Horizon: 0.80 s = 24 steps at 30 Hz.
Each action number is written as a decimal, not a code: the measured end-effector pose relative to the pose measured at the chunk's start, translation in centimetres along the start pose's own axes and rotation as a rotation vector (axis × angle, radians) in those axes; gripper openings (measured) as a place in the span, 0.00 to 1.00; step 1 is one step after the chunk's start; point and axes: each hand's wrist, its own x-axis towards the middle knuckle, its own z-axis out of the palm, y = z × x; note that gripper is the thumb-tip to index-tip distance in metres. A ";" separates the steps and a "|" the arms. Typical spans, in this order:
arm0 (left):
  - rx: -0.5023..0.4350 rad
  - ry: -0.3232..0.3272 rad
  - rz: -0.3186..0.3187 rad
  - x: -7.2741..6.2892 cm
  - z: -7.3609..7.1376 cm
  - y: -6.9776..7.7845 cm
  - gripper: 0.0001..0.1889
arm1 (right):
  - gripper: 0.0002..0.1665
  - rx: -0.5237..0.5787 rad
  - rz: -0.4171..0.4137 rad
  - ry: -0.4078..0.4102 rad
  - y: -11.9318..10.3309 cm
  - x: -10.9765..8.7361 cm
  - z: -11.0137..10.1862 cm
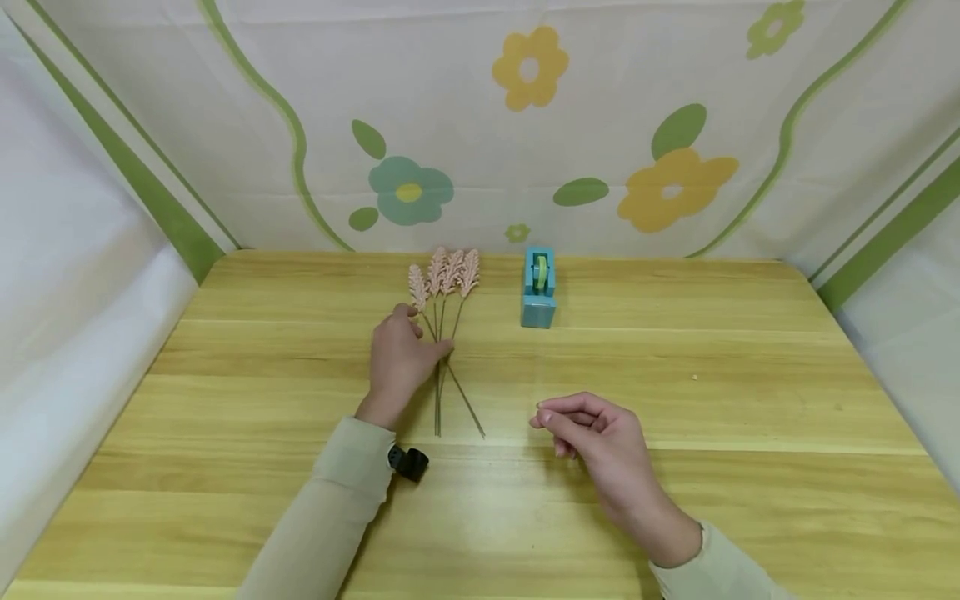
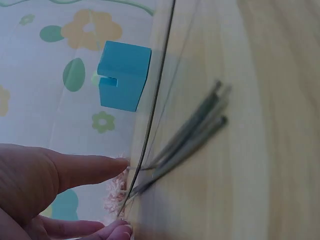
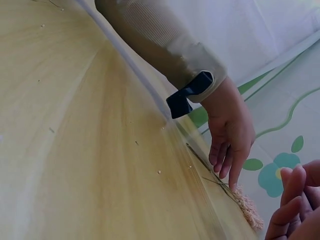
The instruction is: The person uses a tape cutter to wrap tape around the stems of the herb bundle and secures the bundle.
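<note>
Several pink artificial flower sprigs (image 1: pixel 452 271) with thin dark stems lie on the wooden table, one stem (image 1: pixel 467 400) crossing the others. My left hand (image 1: pixel 401 354) rests at the stems just below the blooms. Its thumb reaches over them, apart from the curled fingertips, which are near the leftmost bloom (image 1: pixel 417 286). In the left wrist view, a stem (image 2: pixel 151 115) passes by thumb and fingertips. My right hand (image 1: pixel 600 442) is raised to the right of the stems, thumb and forefinger meeting at the tips; I see nothing between them.
A blue tape dispenser (image 1: pixel 538 312) with a roll in it stands at the table's back edge, right of the blooms. Behind the table (image 1: pixel 225 500) hangs a white curtain (image 1: pixel 465 125) with printed flowers. Small white specks (image 3: pixel 159 172) dot the tabletop.
</note>
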 end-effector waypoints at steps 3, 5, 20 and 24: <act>-0.013 -0.008 -0.025 0.4 0.5 0.3 0.42 | 0.07 -0.004 -0.005 -0.003 0.1 0.0 -0.1; -0.009 -0.014 -0.042 0.5 0.8 0.5 0.40 | 0.07 -0.003 -0.007 -0.006 0.1 0.0 -0.1; 0.085 0.027 -0.158 1.2 2.1 1.3 0.15 | 0.05 -0.011 -0.010 -0.010 0.2 0.1 0.0; 0.081 0.020 -0.200 1.3 2.9 1.9 0.14 | 0.05 -0.013 -0.012 -0.006 0.3 0.1 -0.1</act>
